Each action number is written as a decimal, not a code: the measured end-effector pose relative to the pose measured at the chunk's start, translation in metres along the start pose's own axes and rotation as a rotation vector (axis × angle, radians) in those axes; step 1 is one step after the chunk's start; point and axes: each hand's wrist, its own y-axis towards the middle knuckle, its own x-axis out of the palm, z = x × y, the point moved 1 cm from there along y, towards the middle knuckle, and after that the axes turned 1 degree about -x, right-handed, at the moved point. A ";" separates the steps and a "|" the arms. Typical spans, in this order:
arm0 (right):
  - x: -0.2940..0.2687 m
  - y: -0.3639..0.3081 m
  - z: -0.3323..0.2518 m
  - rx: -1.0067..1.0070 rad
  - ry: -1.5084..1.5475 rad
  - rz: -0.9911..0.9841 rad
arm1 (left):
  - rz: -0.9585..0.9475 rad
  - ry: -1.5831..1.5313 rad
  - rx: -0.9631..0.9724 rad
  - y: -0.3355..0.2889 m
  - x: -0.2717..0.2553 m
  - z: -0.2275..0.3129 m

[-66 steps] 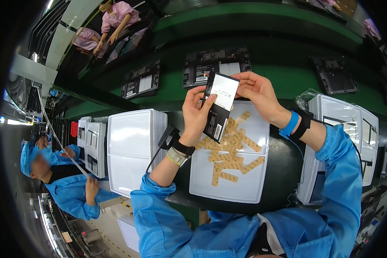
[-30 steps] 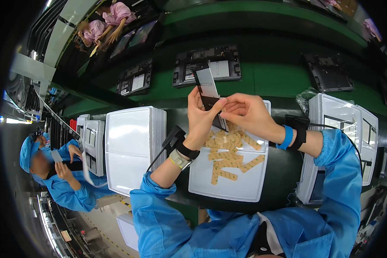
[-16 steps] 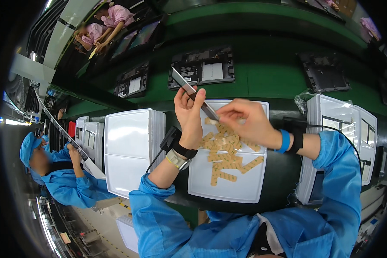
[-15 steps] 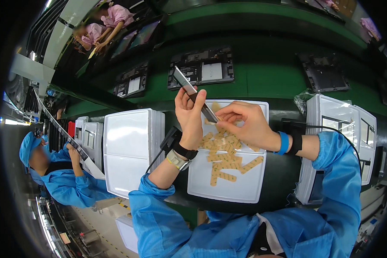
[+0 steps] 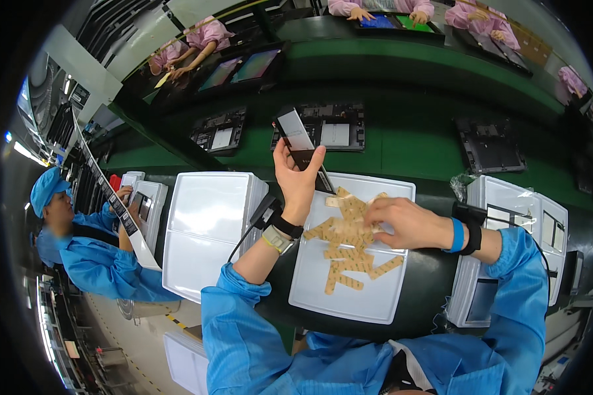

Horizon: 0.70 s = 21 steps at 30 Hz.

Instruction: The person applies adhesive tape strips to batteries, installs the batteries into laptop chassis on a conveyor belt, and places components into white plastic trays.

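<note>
My left hand [image 5: 298,181] grips a flat silver-and-black battery [image 5: 299,139] by its sides, raised at a tilt above the far edge of the white tray [image 5: 310,289]. The battery's lower end points down toward the tray. On that tray lies a loose heap of tan adhesive strips [image 5: 349,263] with dark marks. My right hand [image 5: 402,222] is over the right side of the heap, its fingers curled down among the strips. Whatever lies between those fingertips is hidden. Both wrists wear black bands; the right one also has a blue band.
A stack of white trays [image 5: 207,227] stands on the left, another stack [image 5: 471,289] with flat dark-framed parts on the right. Opened device housings [image 5: 487,148] lie along the green bench [image 5: 408,131]. A co-worker in blue [image 5: 105,243] sits at left; people in pink work across the bench.
My right hand has left the battery's lower end and moved down to the strips. The left hand still holds the battery, now turned to show more of its broad face. The view has shifted.
</note>
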 end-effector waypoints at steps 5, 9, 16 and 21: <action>-0.094 -0.004 0.038 0.269 -0.027 0.193 | -0.031 0.029 -0.074 -0.004 -0.004 -0.003; -0.223 -0.091 0.208 0.804 -0.555 0.462 | -0.042 -0.011 -0.058 -0.002 0.006 -0.011; -0.221 -0.196 0.278 1.472 -0.383 0.249 | -0.151 0.095 -0.155 -0.013 0.007 0.005; -0.224 -0.203 0.268 1.457 -0.400 0.294 | -0.182 0.111 -0.136 -0.016 0.016 0.013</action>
